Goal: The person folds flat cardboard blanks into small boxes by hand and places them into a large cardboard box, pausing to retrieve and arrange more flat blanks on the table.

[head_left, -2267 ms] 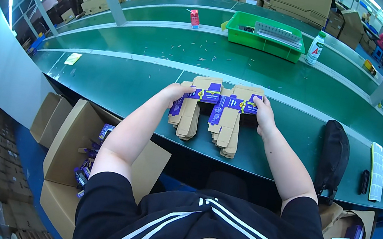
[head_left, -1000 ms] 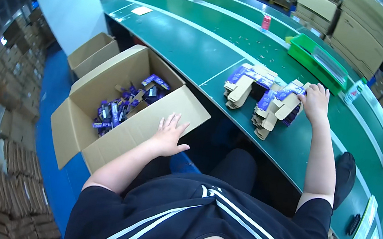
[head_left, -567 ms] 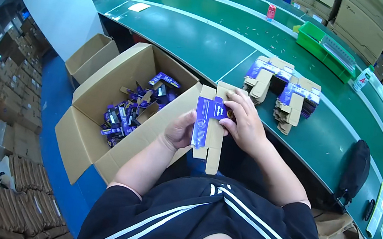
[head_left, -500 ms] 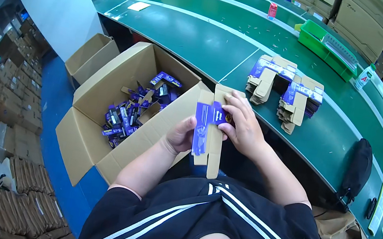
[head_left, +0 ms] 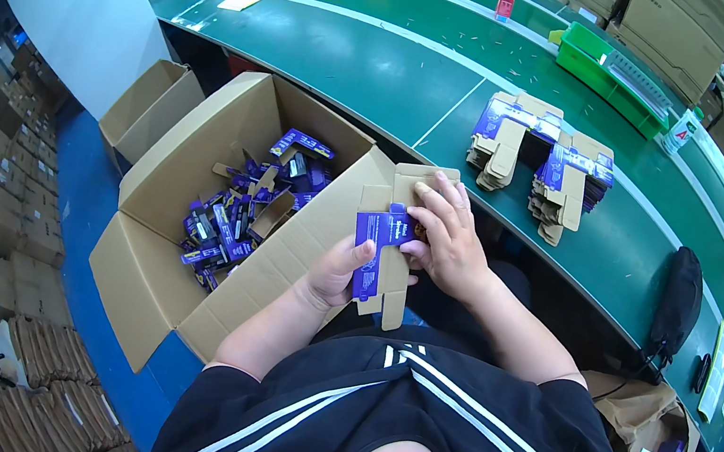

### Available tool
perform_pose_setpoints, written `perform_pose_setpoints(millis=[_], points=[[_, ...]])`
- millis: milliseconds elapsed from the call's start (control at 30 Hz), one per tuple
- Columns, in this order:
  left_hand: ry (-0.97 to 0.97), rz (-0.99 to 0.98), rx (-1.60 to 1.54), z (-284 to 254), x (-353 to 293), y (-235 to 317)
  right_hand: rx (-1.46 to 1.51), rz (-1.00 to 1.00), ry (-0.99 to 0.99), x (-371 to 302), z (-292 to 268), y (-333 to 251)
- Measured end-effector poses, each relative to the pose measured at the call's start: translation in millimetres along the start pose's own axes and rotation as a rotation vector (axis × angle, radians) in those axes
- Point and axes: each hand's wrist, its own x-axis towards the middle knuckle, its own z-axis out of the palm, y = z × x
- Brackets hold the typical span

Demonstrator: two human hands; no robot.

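Note:
A flat, unfolded purple-and-brown small carton (head_left: 376, 233) is held between both hands in front of my chest. My left hand (head_left: 335, 270) grips its left edge, thumb lying on the purple panel. On the upper right part, my right hand (head_left: 448, 240) has its fingers over the brown flap and its thumb near the purple middle. To the left stands a large open cardboard box (head_left: 166, 193), with folded purple cartons (head_left: 233, 224) heaped inside. Stacks of flat cartons (head_left: 542, 151) lie on the green table beyond my right hand.
The long green table (head_left: 357, 82) curves past in front. On it are a green bin (head_left: 602, 79), a white bottle (head_left: 681, 132), a small red box (head_left: 505, 5) and a black pouch (head_left: 678, 303). A smaller cardboard box (head_left: 152, 109) stands behind the large one. An open paper-lined box (head_left: 637, 416) is at right.
The whole view has shifted slightly. My left thumb now lies further onto the carton's purple panel, and the right fingers have shifted a little over it.

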Motion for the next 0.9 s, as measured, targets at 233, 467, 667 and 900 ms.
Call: perform_pose_setpoints(millis=[233, 467, 667, 900], points=[[0.403, 0.126, 0.402, -14.9, -2.1, -3.1, -0.015, -0.001, 0.023, -7.0, -10.4, -5.8], [0.311, 0.662, 0.878, -11.8, -3.1, -11.2, 0.683, 0.345, 0.282, -17.2, -3.0, -15.3], [0.252, 0.310, 0.750, -17.3, -12.4, -9.1, 0.857, 0.322, 0.028, -23.3, -1.5, 3.9], [0.325, 0.252, 0.568, 0.1, -3.2, -2.9, 1.298, 0.576, 0.116, -17.9, -14.5, -2.1]])
